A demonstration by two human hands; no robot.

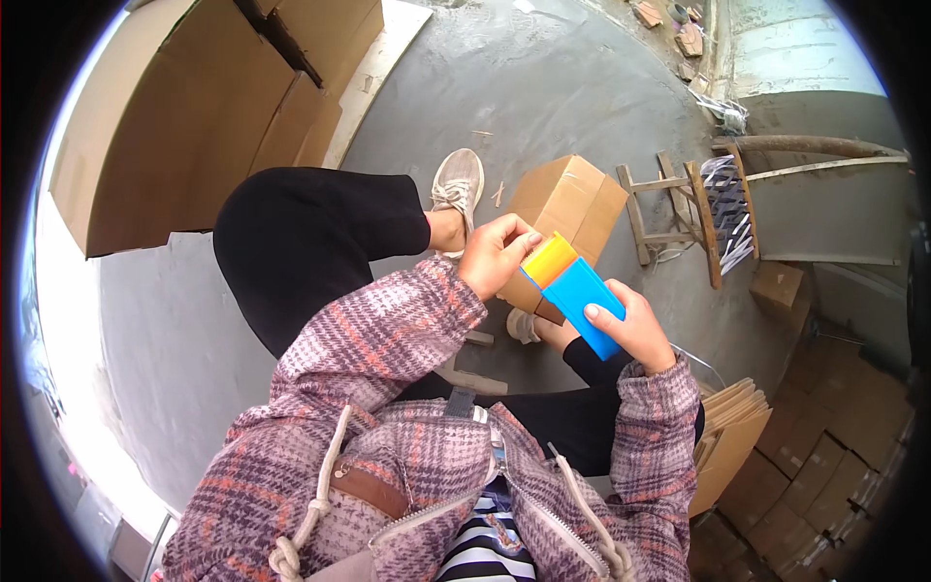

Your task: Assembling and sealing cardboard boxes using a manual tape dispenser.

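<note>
My right hand (630, 325) is closed round a flat blue rectangular case (580, 294), its thumb lying on the upper face. From the case's far left end a yellow piece (549, 260) shows; whether the two are joined I cannot tell. My left hand (497, 254) is at that end, thumb and forefinger pinched together against the yellow piece's left edge. Just beyond both hands, a closed, taped cardboard box (574, 194) sits on the floor between my feet, partly hidden by the hands and case.
Large cardboard boxes (184, 126) stand at the left. To the right is a wooden stool frame (690, 209) with a strap-woven seat, near a small carton (779, 284). Folded cardboard sheets (729, 432) lean close by my right side, with stacked cartons (824, 475) beyond.
</note>
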